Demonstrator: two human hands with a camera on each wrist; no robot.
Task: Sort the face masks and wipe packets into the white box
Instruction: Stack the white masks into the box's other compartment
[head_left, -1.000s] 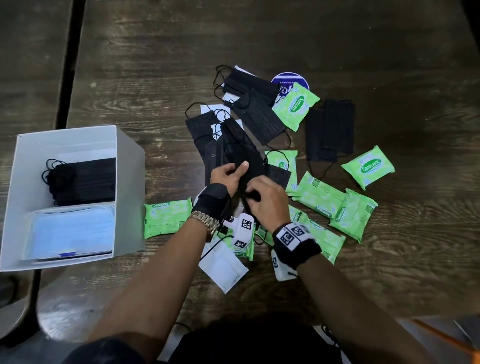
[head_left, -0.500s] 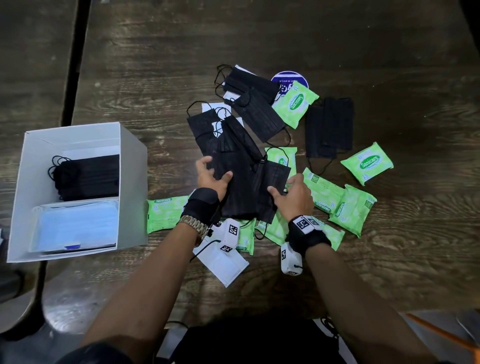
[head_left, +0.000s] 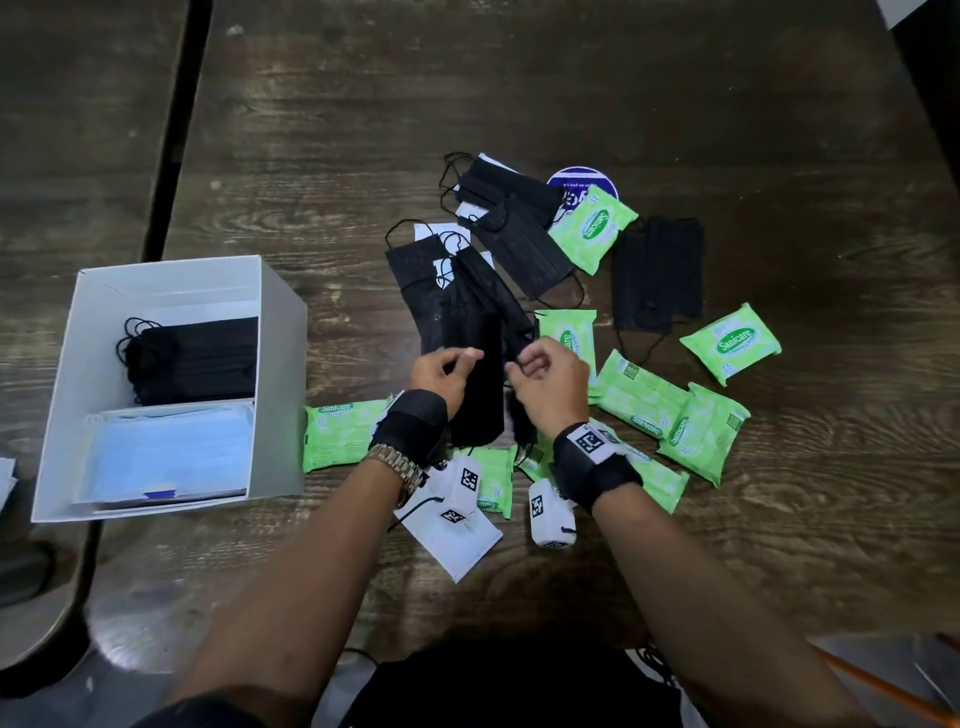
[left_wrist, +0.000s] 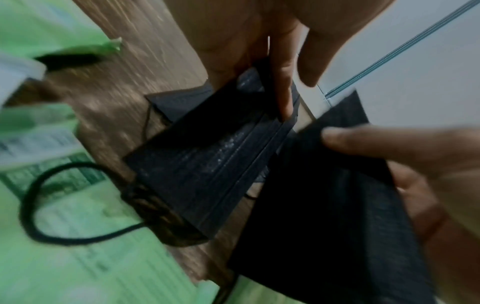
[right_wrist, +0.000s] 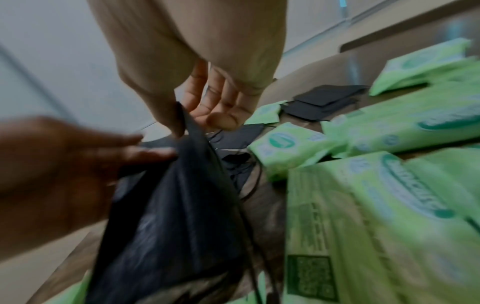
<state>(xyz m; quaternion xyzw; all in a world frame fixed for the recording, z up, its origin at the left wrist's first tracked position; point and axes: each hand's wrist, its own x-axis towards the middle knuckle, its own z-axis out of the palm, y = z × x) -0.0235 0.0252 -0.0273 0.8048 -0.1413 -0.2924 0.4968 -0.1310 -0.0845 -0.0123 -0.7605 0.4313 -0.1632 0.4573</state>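
Masks: half a second ago the black masks (head_left: 475, 364) lay flat under spread hands; now lifted, gathered mid-frame.
White box (head_left: 283, 332): left of frame, stiff card, black and blue stacks inside.
Wipe packets (head_left: 641, 400): glossy green pouches, unsorted on worktop (head_left: 675, 78).
Left hand (head_left: 441, 371): pinching pleated fabric.
Right hand (head_left: 550, 379): pinching a mask edge.

Left hand (head_left: 441, 371) — bare; black strap (head_left: 413, 423) round the wrist, metal link watch (head_left: 397, 465) just behind it. White camera block (head_left: 460, 493) with square black-and-white markers hangs under the wrist, thin black cable trailing. Right hand (head_left: 550, 384) — bare; black strap (head_left: 597, 467) bearing one white marker patch, second white marked block (head_left: 550, 514) below. Forearms bare. Dark garment at lower edge.
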